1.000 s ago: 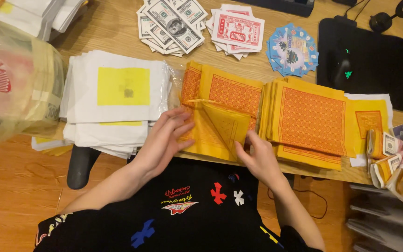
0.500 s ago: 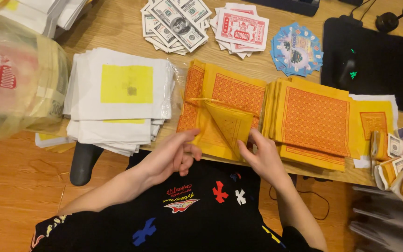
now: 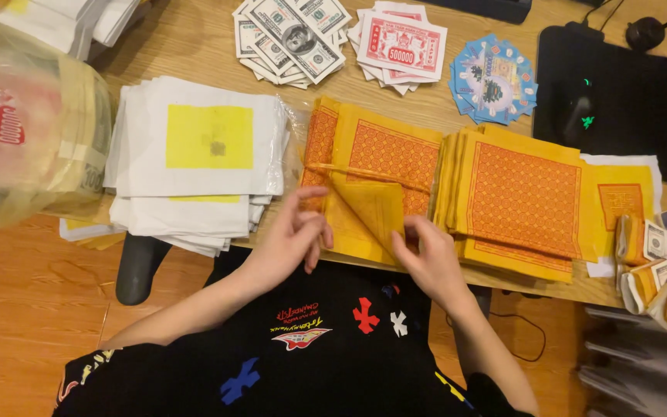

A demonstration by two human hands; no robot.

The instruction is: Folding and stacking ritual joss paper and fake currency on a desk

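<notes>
— Across the frame's middle?
— Wooden table [image 3: 194,46]; white sheet stacks [image 3: 194,162] left, orange-patterned stack [image 3: 523,201] right.
— At centre?
— Folded yellow sheet [image 3: 364,212], flap now lying flatter than a second ago.
— Hands?
— Left hand [image 3: 295,235] pinching its left edge; right hand [image 3: 426,255] pressing the lower right corner, fingers closer together than before.
</notes>
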